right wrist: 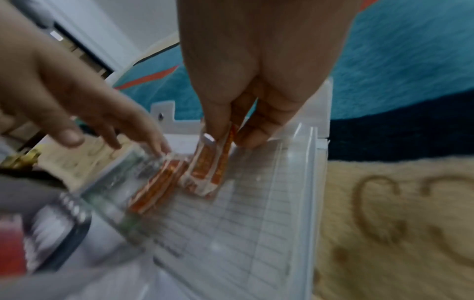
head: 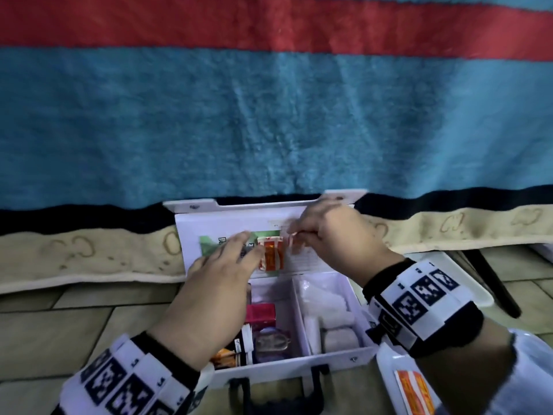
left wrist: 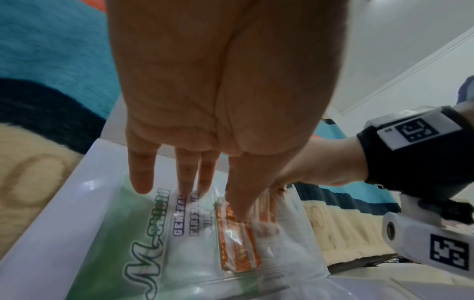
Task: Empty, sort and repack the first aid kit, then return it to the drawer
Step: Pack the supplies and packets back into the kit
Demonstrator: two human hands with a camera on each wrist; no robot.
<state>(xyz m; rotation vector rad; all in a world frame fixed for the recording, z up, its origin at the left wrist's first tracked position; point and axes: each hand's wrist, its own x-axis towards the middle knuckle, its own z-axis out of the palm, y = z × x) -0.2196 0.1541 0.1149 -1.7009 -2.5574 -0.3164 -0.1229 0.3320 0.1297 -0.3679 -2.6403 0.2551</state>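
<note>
The white first aid kit (head: 329, 357) lies open on the tiled floor, its lid (head: 191, 223) standing upright against the bed. A clear pocket on the lid holds a green-and-white guide leaflet (left wrist: 143, 243) and orange-and-white plaster strips (head: 270, 253) (left wrist: 238, 243). My left hand (head: 239, 244) (left wrist: 220, 199) has straight fingers pressed on that pocket over the strips. My right hand (head: 294, 233) (right wrist: 225, 138) pinches more plaster strips (right wrist: 207, 172) at the pocket's top edge, just right of the first ones (right wrist: 156, 186).
White gauze rolls (head: 329, 319) fill the kit's right compartment. A red box (head: 260, 314) and small packets lie in the left one. A white tray (head: 389, 366) with an orange packet (head: 416, 390) sits at lower right. The blue-and-red blanket (head: 269, 115) hangs behind; a black leg (head: 490, 283) stands right.
</note>
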